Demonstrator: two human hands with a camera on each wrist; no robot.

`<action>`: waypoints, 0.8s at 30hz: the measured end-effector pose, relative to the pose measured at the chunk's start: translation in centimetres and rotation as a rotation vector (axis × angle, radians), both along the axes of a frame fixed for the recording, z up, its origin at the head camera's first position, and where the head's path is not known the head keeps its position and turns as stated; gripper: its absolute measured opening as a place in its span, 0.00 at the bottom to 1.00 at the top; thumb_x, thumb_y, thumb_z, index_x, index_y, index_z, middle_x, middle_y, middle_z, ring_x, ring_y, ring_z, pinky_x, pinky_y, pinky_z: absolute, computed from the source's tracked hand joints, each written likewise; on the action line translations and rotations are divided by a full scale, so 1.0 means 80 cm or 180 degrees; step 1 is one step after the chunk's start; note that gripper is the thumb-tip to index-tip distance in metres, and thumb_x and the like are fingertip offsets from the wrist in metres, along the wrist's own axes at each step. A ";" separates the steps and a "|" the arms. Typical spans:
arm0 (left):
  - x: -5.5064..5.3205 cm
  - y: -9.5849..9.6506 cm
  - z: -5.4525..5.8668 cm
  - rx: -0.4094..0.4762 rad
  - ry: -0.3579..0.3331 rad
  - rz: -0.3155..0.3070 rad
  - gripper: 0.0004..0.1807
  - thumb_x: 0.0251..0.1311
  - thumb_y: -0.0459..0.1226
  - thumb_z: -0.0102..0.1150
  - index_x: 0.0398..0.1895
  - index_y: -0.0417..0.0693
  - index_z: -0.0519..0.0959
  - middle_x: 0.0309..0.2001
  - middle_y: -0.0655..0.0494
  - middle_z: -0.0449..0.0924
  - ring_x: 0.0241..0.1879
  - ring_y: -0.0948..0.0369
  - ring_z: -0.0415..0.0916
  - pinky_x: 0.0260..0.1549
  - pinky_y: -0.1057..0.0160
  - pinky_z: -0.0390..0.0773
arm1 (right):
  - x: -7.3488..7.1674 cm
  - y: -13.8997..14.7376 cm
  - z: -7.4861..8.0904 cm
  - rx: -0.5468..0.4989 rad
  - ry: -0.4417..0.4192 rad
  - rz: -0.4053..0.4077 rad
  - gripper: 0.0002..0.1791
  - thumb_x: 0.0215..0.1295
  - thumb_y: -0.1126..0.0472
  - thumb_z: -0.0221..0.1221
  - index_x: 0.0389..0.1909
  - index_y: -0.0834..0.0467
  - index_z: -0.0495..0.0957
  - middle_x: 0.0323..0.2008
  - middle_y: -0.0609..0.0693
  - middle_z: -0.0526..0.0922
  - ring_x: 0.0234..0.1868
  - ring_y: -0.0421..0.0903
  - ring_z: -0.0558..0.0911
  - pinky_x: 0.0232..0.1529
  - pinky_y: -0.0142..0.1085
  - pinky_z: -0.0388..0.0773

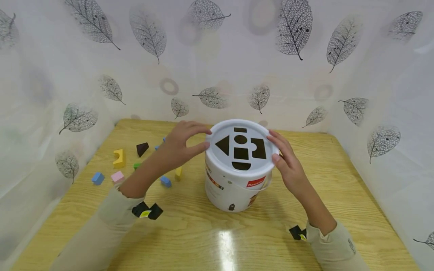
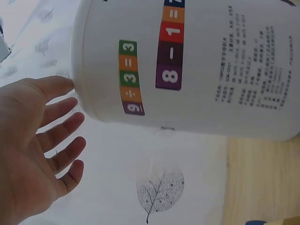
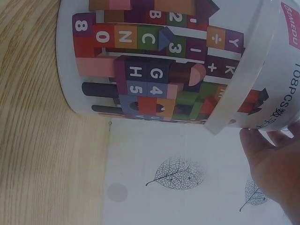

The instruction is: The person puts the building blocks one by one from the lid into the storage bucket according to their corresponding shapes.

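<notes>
A white bucket (image 1: 222, 194) stands upright on the table, its white lid (image 1: 220, 160) on top. Several dark cut-outs pierce the lid, among them a triangle, a circle and a square. My left hand (image 1: 179, 145) touches the lid's left rim with thumb and fingertips; in the left wrist view that hand (image 2: 33, 145) has its fingers spread and loosely bent. At the right rim, my right hand (image 1: 289, 169) rests its thumb and fingers against the edge. The bucket's side (image 3: 154, 70) shows printed letter and number blocks, crossed by a white handle (image 3: 243, 70).
Loose blocks lie on the wooden table (image 1: 190, 233) left of the bucket: a yellow arch block (image 1: 119, 159), a dark block (image 1: 142, 149), a pink block (image 1: 117, 177), a blue block (image 1: 98, 178) and several others, some partly behind my left arm. Leaf-patterned sheeting (image 1: 223, 67) encloses the back and sides.
</notes>
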State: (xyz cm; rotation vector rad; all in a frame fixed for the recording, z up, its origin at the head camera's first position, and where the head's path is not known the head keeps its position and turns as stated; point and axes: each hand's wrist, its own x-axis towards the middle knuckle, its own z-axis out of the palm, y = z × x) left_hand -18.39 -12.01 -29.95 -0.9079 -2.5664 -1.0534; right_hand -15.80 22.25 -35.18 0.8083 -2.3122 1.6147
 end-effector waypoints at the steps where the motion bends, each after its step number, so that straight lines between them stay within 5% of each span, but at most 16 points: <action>1: 0.000 -0.004 -0.002 0.0029 -0.0039 0.0005 0.19 0.68 0.46 0.62 0.60 0.56 0.80 0.63 0.58 0.77 0.66 0.54 0.65 0.65 0.41 0.66 | 0.000 0.000 0.000 -0.0003 -0.0001 0.0004 0.27 0.77 0.66 0.43 0.76 0.57 0.62 0.79 0.49 0.53 0.79 0.44 0.53 0.68 0.25 0.65; 11: -0.012 -0.042 -0.030 0.0086 -0.0526 0.0140 0.21 0.70 0.49 0.60 0.63 0.57 0.76 0.65 0.58 0.73 0.60 0.54 0.70 0.51 0.48 0.73 | 0.000 0.000 -0.001 0.0009 -0.0009 -0.0001 0.27 0.77 0.65 0.43 0.76 0.57 0.61 0.79 0.49 0.53 0.79 0.44 0.53 0.68 0.24 0.65; 24: -0.048 -0.071 -0.085 0.0022 -0.0900 0.0251 0.22 0.71 0.46 0.60 0.63 0.50 0.77 0.64 0.50 0.75 0.60 0.48 0.72 0.56 0.42 0.74 | 0.000 0.000 -0.002 0.0007 -0.0009 -0.0017 0.27 0.77 0.65 0.43 0.75 0.57 0.62 0.79 0.49 0.53 0.79 0.44 0.54 0.68 0.25 0.65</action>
